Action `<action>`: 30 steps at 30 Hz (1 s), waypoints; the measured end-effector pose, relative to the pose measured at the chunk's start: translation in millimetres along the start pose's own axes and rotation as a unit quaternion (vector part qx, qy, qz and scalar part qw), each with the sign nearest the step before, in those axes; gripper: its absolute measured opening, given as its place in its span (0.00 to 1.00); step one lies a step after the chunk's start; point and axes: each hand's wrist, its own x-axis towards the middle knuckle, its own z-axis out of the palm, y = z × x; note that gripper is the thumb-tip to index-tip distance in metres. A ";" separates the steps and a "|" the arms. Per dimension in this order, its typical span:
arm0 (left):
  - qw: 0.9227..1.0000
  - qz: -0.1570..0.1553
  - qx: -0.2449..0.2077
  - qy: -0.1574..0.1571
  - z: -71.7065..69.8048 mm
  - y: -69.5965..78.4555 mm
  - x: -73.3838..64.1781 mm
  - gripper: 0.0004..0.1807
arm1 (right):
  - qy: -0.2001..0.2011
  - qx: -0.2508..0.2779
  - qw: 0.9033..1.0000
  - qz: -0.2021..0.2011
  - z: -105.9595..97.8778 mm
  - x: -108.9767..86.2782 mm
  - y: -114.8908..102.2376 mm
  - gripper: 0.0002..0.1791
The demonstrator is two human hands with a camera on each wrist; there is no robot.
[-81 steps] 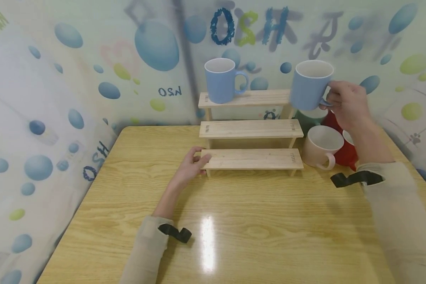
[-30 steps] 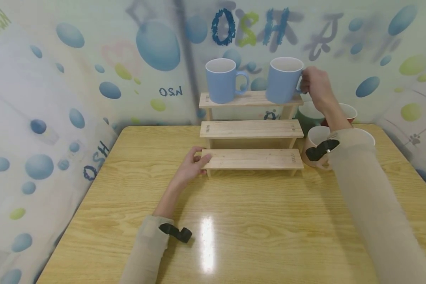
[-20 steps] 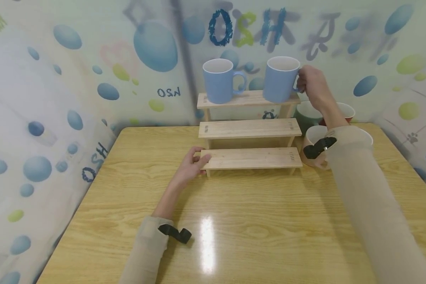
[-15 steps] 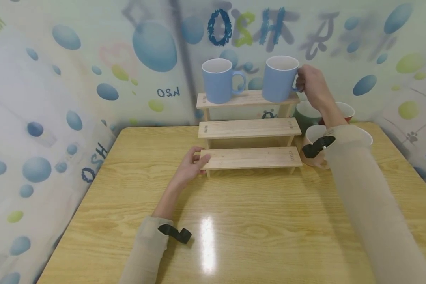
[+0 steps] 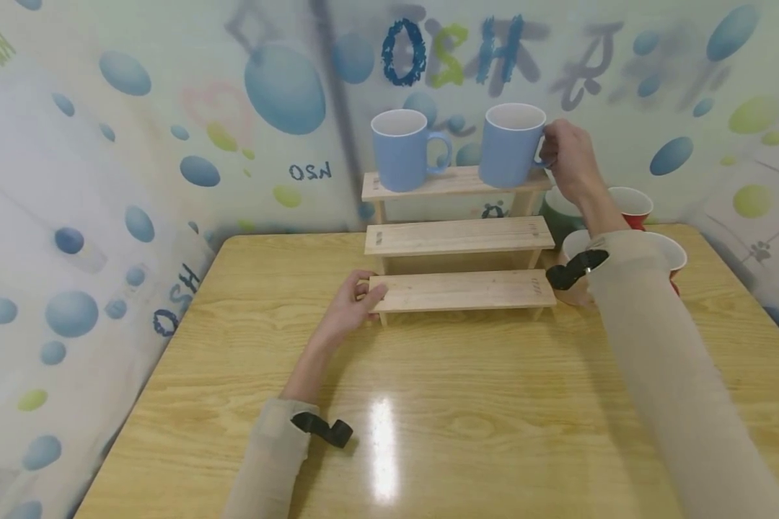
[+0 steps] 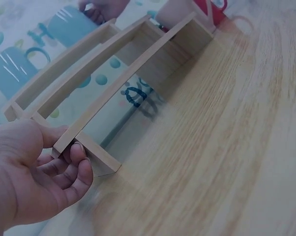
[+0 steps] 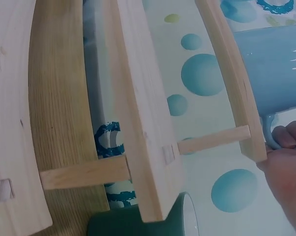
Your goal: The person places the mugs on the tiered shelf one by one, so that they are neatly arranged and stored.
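A three-step wooden rack point(image 5: 461, 234) stands at the back of the table. On its top step are two blue mugs with white insides: the left mug point(image 5: 400, 153) stands by itself, handle to the right. My right hand point(image 5: 573, 160) grips the handle of the right blue mug point(image 5: 510, 148), which is upright at the step's right end. In the right wrist view, curled fingers point(image 7: 291, 135) wrap that handle. My left hand point(image 5: 350, 306) pinches the left end of the lowest step, thumb above and fingers curled beneath, as the left wrist view shows.
Right of the rack sit a green mug point(image 5: 558, 216), a pale pink mug point(image 5: 574, 245) and red mugs with white insides point(image 5: 632, 205), partly hidden by my right arm. A patterned wall backdrop point(image 5: 285, 86) rises behind the wooden table point(image 5: 467, 411).
The right hand has carried the second blue mug leftward and down onto the top step; over the last half second it has barely moved. The left hand keeps its hold on the rack.
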 end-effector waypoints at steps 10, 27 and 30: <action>1.000 0.003 0.010 -0.002 2.2 3.7 0.2 0.26 | -0.009 0.034 0.999 0.010 10.6 0.9 -0.2 0.20; 1.000 0.000 0.010 -0.003 -0.8 0.0 2.0 0.26 | 0.002 0.021 1.000 0.010 18.5 6.5 2.4 0.20; 1.000 0.002 0.010 -0.003 -0.7 -0.5 2.6 0.26 | 0.002 0.010 1.000 0.007 19.1 8.2 3.6 0.20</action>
